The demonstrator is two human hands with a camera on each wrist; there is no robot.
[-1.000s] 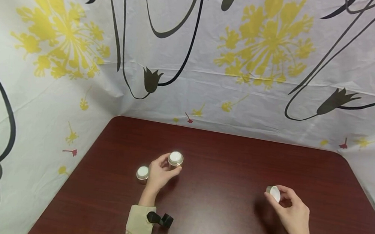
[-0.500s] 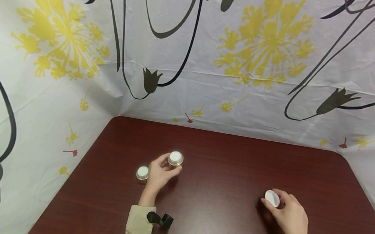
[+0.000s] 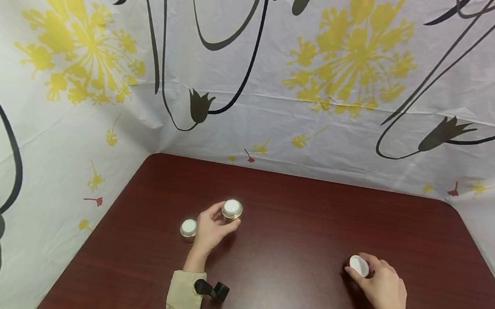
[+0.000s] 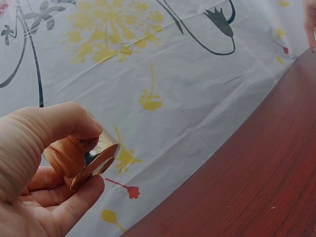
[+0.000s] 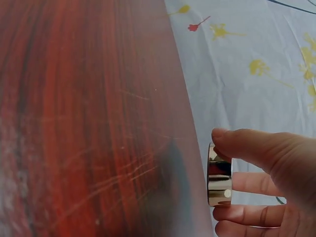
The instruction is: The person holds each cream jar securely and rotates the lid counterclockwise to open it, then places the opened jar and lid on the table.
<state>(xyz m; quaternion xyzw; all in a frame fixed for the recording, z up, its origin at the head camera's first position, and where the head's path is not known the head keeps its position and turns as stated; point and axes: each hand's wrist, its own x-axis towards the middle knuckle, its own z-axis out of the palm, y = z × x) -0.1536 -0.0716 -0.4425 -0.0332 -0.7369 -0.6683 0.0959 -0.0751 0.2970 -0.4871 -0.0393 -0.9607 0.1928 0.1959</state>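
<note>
My left hand (image 3: 210, 229) grips a small gold jar (image 3: 232, 209) with a white top between thumb and fingers. In the left wrist view the jar (image 4: 96, 160) shows its shiny gold side. Just left of that hand, a second jar (image 3: 188, 228) with a white top stands on the table, partly covered by the hand. Over on the right, my right hand (image 3: 381, 287) pinches a round lid (image 3: 359, 266) by its rim, its white inside facing up toward the head camera. The right wrist view shows the gold side of the lid (image 5: 219, 177) between thumb and fingers.
A dark red-brown wooden table (image 3: 281, 267) lies under both hands. White cloth (image 3: 256, 66) printed with yellow flowers and grey stems hangs along its back and sides. A black strap mount (image 3: 212, 289) sits on the left sleeve (image 3: 184, 297).
My right hand has lowered slightly toward me and turned the lid so that more of its white inside faces up. The left hand and both jars have stayed in place.
</note>
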